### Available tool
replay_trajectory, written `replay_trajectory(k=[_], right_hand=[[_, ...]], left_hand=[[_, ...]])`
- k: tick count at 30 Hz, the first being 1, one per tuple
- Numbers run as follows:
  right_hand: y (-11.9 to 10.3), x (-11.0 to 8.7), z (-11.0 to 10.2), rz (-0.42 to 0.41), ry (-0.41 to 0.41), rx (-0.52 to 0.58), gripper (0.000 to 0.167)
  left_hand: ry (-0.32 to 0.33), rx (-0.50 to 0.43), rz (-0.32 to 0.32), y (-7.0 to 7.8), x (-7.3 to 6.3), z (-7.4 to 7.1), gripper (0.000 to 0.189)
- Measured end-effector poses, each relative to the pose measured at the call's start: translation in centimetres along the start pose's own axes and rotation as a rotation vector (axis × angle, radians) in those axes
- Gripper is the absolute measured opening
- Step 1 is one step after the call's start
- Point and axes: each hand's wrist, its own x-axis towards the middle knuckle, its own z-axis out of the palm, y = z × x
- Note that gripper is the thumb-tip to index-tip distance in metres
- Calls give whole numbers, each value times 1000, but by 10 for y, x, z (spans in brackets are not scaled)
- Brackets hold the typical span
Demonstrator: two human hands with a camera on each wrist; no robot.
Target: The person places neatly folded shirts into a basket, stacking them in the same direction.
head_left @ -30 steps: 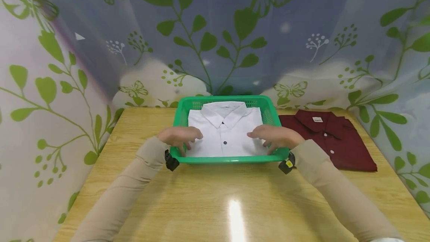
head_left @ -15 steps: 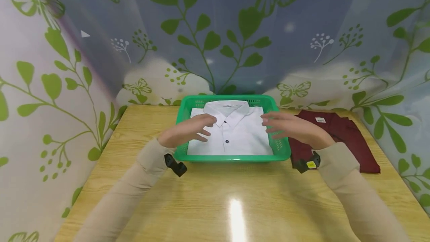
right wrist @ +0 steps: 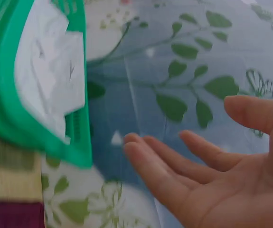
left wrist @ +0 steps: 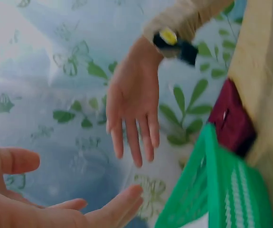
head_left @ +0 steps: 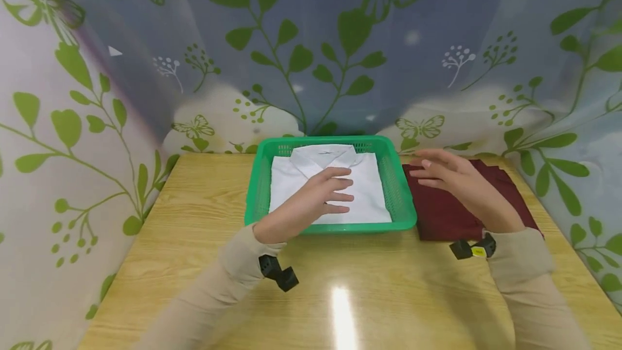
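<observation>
"Inside the green basket (head_left: 359, 228) lies a white shirt (head_left: 366, 185), folded flat. So what's done?"

"I think the white shirt is done. It's folded neat, and it's in. The red shirt (head_left: 439, 212) looks folded too, but it lies on the surface (head_left: 398, 285), just right of the basket. If it goes in as well, that's the part left."

"Do the hands have hold of anything?"

"No. The left hand (head_left: 311, 199) is above the basket, over the white shirt. Its grip is wide, with the fingers spread, and it holds nothing. The right hand (head_left: 459, 182) is right of the basket, over the red shirt. Its grip is loose, and it holds nothing too."

"Which way does the white shirt point?"

"Its collar (head_left: 302, 159) points to the far side of the basket. Its long way seems to go side to side, same as the basket's."

"And the red one?"

"I can't tell. The right hand hides too much of it."
</observation>
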Motion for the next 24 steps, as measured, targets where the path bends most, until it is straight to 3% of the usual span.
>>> replay_trajectory(k=[4, 7, 13, 17, 21, 24], right_hand=[[12, -9, -15, -33, 93, -14, 46], [26, -14, -26, -89, 156, 29, 44], [61, -22, -39, -262, 309, 297, 35], [84, -25, -38, -333, 514, 370, 26], [104, -26, -33, -287, 759, 417, 21], [117, -27, -33, -261, 896, 530, 18]], left_hand=[[-34, -116, 50, -5, 1, 19, 49], [-53, -146, 88, -12, 5, 34, 47], [-25, -132, 151, -30, 19, 66, 46], [-34, -161, 188, -45, 29, 86, 45], [-61, -167, 203, -65, 40, 106, 43], [-55, -127, 238, -84, 50, 122, 43]])
